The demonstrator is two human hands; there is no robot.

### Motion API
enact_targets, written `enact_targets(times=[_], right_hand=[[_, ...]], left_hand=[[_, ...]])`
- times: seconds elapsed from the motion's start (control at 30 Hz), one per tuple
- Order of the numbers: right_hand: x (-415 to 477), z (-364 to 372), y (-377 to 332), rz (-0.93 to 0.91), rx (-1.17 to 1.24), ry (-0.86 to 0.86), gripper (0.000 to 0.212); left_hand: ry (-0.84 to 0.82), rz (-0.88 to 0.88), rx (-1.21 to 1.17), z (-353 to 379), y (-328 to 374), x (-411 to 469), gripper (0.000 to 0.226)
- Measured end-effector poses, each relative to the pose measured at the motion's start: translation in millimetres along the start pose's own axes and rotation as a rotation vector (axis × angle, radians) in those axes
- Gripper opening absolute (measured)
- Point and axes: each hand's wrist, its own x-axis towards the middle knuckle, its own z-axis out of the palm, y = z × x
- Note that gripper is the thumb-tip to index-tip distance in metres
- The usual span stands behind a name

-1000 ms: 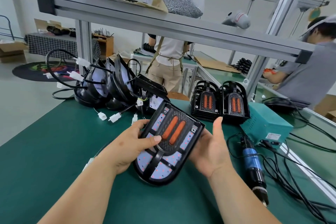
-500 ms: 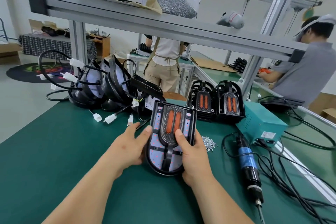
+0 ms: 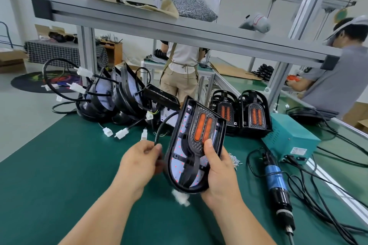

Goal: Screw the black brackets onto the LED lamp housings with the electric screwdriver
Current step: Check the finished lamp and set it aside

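Note:
A black LED lamp housing [image 3: 185, 157] with a white board of red dots stands tilted above the green mat, round end down. A black bracket [image 3: 203, 127] with two orange lenses lies on its face. My right hand [image 3: 219, 169] grips the housing's right edge, thumb pressing the bracket. My left hand [image 3: 139, 163] pinches the housing's black cable [image 3: 161, 129] just left of it. A white connector [image 3: 180, 197] dangles below the housing. The blue and black electric screwdriver [image 3: 275, 183] lies on the mat to the right.
Two stacks of housings with brackets [image 3: 253, 115] stand behind. Housings with cables and white plugs [image 3: 111, 95] pile at the back left. Loose screws [image 3: 234, 160] lie by my right hand. A teal power box [image 3: 292, 137] and cables sit right. Two people work beyond.
The housing was lifted and tipped more upright. My left hand left its edge and took the cable; my right hand now holds it alone.

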Motion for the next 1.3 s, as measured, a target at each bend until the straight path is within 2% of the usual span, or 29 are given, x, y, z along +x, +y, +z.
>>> enact_targets(times=[0.13, 0.2, 0.27, 0.37, 0.47, 0.53, 0.6, 0.7, 0.8, 0.87, 0.97, 1.1, 1.2, 1.3], right_hand=[[-5, 7, 5, -0.130, -0.156, -0.015, 0.039], [-4, 5, 6, -0.170, -0.226, -0.017, 0.033], [-3, 2, 8, -0.168, -0.268, -0.013, 0.031], [-3, 1, 7, -0.169, -0.351, -0.003, 0.030], [-4, 0, 5, -0.138, -0.466, -0.030, 0.039], [-5, -4, 4, -0.173, -0.526, 0.055, 0.046], [-8, -5, 1, -0.213, -0.543, 0.147, 0.042], [-13, -1, 4, -0.002, -0.608, 0.088, 0.060], [-14, 3, 7, 0.204, -0.571, -0.018, 0.055], [-12, 5, 7, 0.208, -0.447, -0.087, 0.049], [-8, 4, 5, 0.149, -0.318, -0.010, 0.036], [-5, -1, 6, 0.164, -0.219, 0.081, 0.036], [-5, 1, 4, 0.195, -0.075, 0.117, 0.036], [-4, 4, 3, 0.190, -0.030, 0.109, 0.034]], left_hand=[[-0.422, -0.220, -0.527, 12, 0, -6, 0.051], [-0.552, -0.229, -0.600, 12, -2, -7, 0.059], [-0.539, -0.221, -0.578, 14, -9, -6, 0.051], [-0.436, -0.233, -0.580, 15, -13, -4, 0.053], [-0.329, -0.238, -0.627, 16, -12, -4, 0.053], [-0.234, -0.246, -0.676, 15, -11, -2, 0.050], [-0.140, -0.255, -0.738, 14, -10, 2, 0.043], [-0.067, -0.255, -0.814, 8, -7, 6, 0.038], [-0.100, -0.258, -0.799, 7, -6, 4, 0.039], [-0.171, -0.262, -0.725, 9, -7, -1, 0.043], [-0.247, -0.227, -0.587, 14, -10, -5, 0.051], [-0.298, -0.200, -0.480, 19, -13, -6, 0.049], [-0.313, -0.183, -0.482, 20, -11, -8, 0.047], [-0.337, -0.185, -0.586, 20, -8, -9, 0.047]])
